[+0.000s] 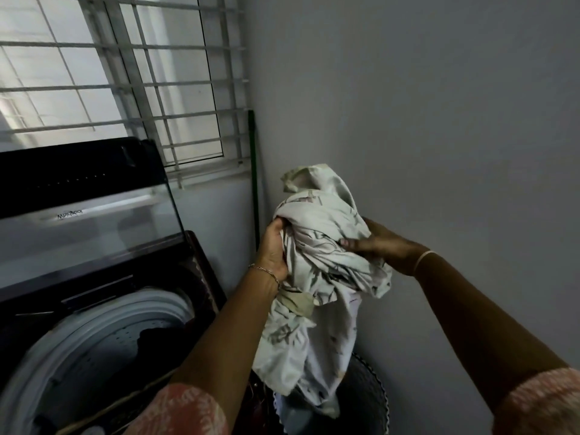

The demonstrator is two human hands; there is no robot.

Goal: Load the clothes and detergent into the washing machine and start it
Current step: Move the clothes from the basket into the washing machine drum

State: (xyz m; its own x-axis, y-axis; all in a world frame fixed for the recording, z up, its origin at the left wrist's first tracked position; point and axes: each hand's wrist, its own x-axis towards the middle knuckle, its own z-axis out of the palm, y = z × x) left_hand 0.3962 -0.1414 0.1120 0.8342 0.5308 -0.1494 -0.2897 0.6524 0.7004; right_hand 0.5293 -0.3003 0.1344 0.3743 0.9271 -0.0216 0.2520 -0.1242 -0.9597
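Note:
A bunched pale printed cloth (pixel 323 271) hangs in the air at centre right, its lower end trailing down into a dark laundry basket (pixel 367 400). My left hand (pixel 273 249) grips its left side and my right hand (pixel 373 243) holds its right side with the fingers curled into the folds. The top-loading washing machine (pixel 201 287) stands at the lower left with its glass lid (pixel 91 221) raised. Its white drum rim (pixel 103 321) is open, and a dark garment (pixel 157 335) lies inside.
A barred window (pixel 125 80) fills the upper left behind the machine. A green pole (pixel 255 174) leans in the corner. A plain grey wall (pixel 439 120) runs close on the right. More clothes show inside the basket under the cloth.

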